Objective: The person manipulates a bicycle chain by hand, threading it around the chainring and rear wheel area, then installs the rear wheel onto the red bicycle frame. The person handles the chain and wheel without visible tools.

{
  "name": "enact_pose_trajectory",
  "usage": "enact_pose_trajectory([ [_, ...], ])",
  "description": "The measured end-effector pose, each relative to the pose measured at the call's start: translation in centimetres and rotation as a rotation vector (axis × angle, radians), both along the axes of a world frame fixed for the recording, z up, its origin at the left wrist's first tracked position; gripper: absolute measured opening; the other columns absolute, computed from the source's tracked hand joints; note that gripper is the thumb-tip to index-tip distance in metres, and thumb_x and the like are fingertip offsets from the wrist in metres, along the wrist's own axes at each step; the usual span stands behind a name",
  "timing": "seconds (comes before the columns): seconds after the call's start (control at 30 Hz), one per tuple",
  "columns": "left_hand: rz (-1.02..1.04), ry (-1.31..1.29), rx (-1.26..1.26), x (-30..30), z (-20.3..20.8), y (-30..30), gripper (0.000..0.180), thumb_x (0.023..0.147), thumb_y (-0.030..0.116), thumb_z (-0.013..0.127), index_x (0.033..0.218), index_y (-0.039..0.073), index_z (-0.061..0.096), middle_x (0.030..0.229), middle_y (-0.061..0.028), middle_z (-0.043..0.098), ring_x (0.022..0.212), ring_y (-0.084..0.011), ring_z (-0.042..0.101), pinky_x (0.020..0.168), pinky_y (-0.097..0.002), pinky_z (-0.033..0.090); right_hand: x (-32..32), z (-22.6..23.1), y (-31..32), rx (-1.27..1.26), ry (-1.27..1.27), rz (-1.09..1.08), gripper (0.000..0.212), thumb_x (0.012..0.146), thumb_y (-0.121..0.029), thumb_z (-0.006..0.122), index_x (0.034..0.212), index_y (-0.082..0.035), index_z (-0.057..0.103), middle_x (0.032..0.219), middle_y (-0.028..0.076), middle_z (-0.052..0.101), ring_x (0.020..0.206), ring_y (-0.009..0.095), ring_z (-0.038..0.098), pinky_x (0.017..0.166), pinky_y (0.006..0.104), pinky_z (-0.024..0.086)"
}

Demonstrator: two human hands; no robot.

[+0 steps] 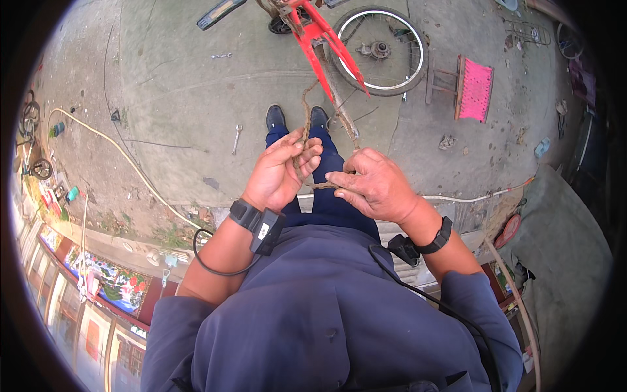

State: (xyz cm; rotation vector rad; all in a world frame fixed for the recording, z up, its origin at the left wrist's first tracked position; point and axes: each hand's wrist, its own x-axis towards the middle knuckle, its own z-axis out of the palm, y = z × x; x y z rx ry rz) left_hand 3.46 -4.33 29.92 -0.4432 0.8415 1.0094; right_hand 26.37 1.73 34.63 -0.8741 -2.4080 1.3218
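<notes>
"On the ground at left, what lies near you?"
"A wrench [237,139]. Next, your left hand [277,171], palm turned up, fingers closed round the brown chain [320,186]."
"Where's the chain?"
"Between your hands, running up toward the red bike frame [314,29]."
"My right hand [375,185]?"
"Apart from your left, pinching the chain. Beyond: a wheel [380,50], then a pink stool [475,90]."

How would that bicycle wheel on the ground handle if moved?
The wheel lies flat, so a push would probably slide it. Stood upright, its round black tire would likely roll. The chunky hub probably puts noticeable weight at the center.
</notes>
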Motion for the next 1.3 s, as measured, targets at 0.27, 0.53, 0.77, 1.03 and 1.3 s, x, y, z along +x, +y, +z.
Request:
enact_pose_trajectory([
  [0.27, -0.091, 0.070, -0.041, 0.5, -0.9, 1.4, 0.022, 0.104, 0.014, 0.053, 0.124, 0.004, 0.055, 0.101, -0.0071, 0.063, 0.074, -0.0094, 0.057, 0.056, -0.0202, 0.045, -0.8, -0.8, -1.8, 0.064, -0.040, -0.059, 0.038, 0.070, -0.017, 0.085, 0.106, -0.015, 0.075, 0.084, 0.002, 0.060, 0.078, 0.024, 0.058, 0.068, 0.0378, 0.048],
  [0.53, -0.254, 0.069, 0.086, 1.1, -2.6, 3.6, 0.033, 0.106, 0.024, 0.054, 0.132, 0.003, 0.053, 0.093, -0.0023, 0.058, 0.061, -0.0043, 0.045, 0.048, -0.0189, 0.036, -1.2, -0.9, -3.3, 0.134, -0.163, -0.125, 0.035, 0.068, -0.021, 0.086, 0.102, -0.018, 0.077, 0.078, -0.002, 0.056, 0.074, 0.021, 0.055, 0.067, 0.0359, 0.045],
  [0.77, -0.379, 0.132, 0.192, 3.0, -4.5, 6.2, 0.033, 0.105, 0.028, 0.057, 0.127, 0.005, 0.055, 0.080, 0.0004, 0.055, 0.057, -0.0064, 0.045, 0.049, -0.0214, 0.035, -1.7, -2.1, -4.8, 0.192, -0.270, -0.247, 0.029, 0.075, -0.023, 0.079, 0.101, -0.012, 0.073, 0.076, 0.001, 0.050, 0.076, 0.020, 0.054, 0.072, 0.0367, 0.044],
  [1.03, -0.350, 0.097, 0.269, 5.6, -7.1, 9.4, 0.017, 0.102, 0.029, 0.063, 0.100, 0.014, 0.056, 0.076, 0.0014, 0.057, 0.057, -0.0084, 0.050, 0.051, -0.0197, 0.041, -2.2, -5.3, -5.7, 0.196, -0.389, -0.412, 0.037, 0.074, -0.023, 0.082, 0.107, -0.011, 0.069, 0.077, 0.002, 0.056, 0.073, 0.024, 0.057, 0.068, 0.0378, 0.041],
  [1.3, -0.291, 0.117, 0.362, 8.9, -9.3, 13.7, 0.035, 0.104, 0.045, 0.054, 0.092, 0.013, 0.052, 0.075, -0.0015, 0.052, 0.073, -0.0187, 0.054, 0.070, -0.0314, 0.044, -2.9, -10.8, -5.2, 0.087, -0.556, -0.701, 0.033, 0.080, -0.026, 0.078, 0.105, -0.009, 0.066, 0.086, 0.006, 0.066, 0.083, 0.026, 0.066, 0.073, 0.0391, 0.047],
])
